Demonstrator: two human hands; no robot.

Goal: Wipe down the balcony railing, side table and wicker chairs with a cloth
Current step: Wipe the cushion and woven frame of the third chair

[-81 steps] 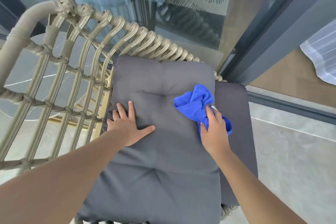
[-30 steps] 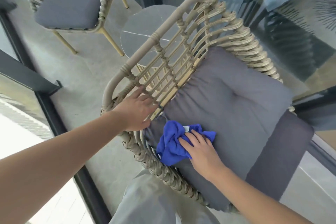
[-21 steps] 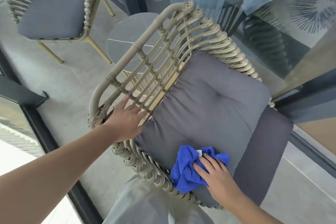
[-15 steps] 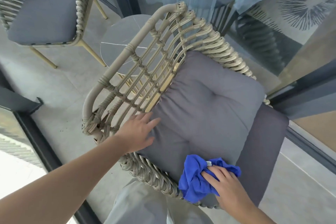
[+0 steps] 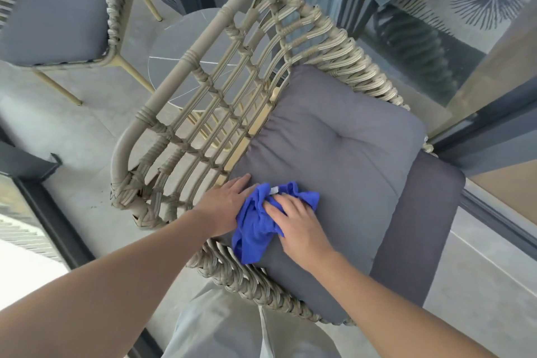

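Grey cushion point(image 5: 343, 154): right hand point(image 5: 300, 225) presses blue cloth point(image 5: 255, 227), tag unreadable; left hand point(image 5: 223, 205) flat.

The grey seat cushion point(image 5: 343, 154) is left open toward its far and right parts. Its left edge is walled by the wicker chair's woven backrest point(image 5: 209, 102), and the near edge by the braided rim point(image 5: 255, 285). The round side table point(image 5: 186, 58) is screened behind the backrest, beside a second wicker chair point(image 5: 58, 14).
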